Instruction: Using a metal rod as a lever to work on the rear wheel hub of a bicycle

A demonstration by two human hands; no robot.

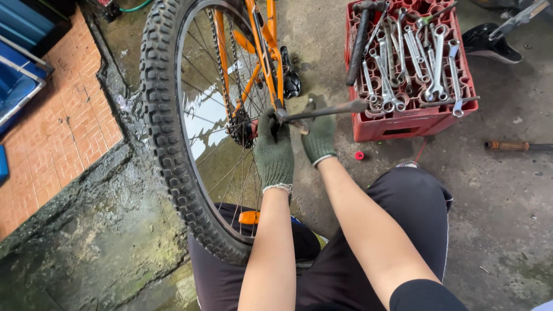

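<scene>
Both gloved hands [296, 144] at wheel axle [281, 115]

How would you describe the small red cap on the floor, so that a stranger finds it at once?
Start at the red crate full of wrenches. Look at the concrete just below its front left corner, beside the right hand. The cap is a tiny round red piece, alone on the grey floor.

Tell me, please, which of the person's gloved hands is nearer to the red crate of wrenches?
Right. The right hand grips the long tool beside the red crate; the left hand sits farther off, at the wheel hub.
</scene>
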